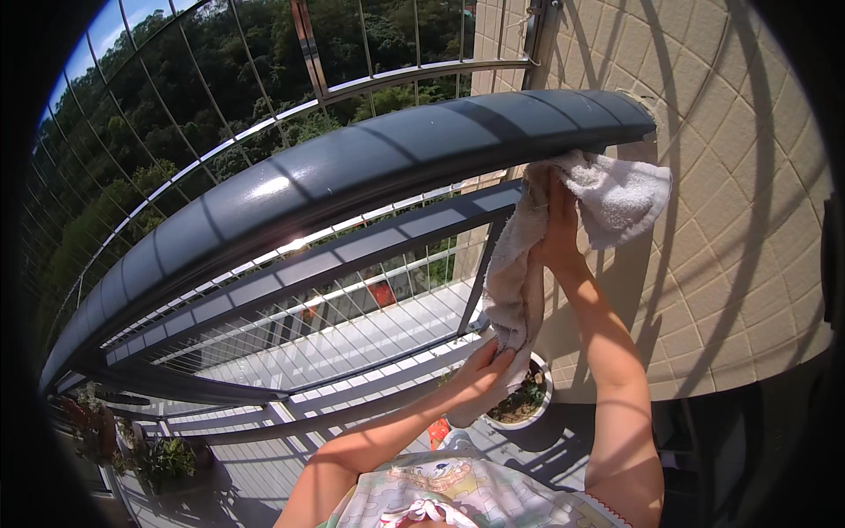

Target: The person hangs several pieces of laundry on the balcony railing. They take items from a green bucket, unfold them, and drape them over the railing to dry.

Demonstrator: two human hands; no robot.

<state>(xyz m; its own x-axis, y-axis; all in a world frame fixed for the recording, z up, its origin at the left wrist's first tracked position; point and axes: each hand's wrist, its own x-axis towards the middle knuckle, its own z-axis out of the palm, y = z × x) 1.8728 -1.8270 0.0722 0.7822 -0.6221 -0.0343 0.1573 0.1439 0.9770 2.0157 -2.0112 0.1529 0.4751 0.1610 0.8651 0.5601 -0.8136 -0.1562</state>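
A white terry towel hangs in folds between my two hands, with one end spread out to the right. My right hand is raised under the dark grey metal handrail, near its wall end, and presses the cloth up against the rail's underside. Part of that hand's fingers is hidden by the cloth. Lower down, my left hand grips the hanging part of the towel, with its fingers curled around the front.
A tiled wall stands close on the right. Below the towel sits a round pot with a plant. More potted plants stand at lower left. Beyond the railing run the metal bars of a window cage, with trees behind.
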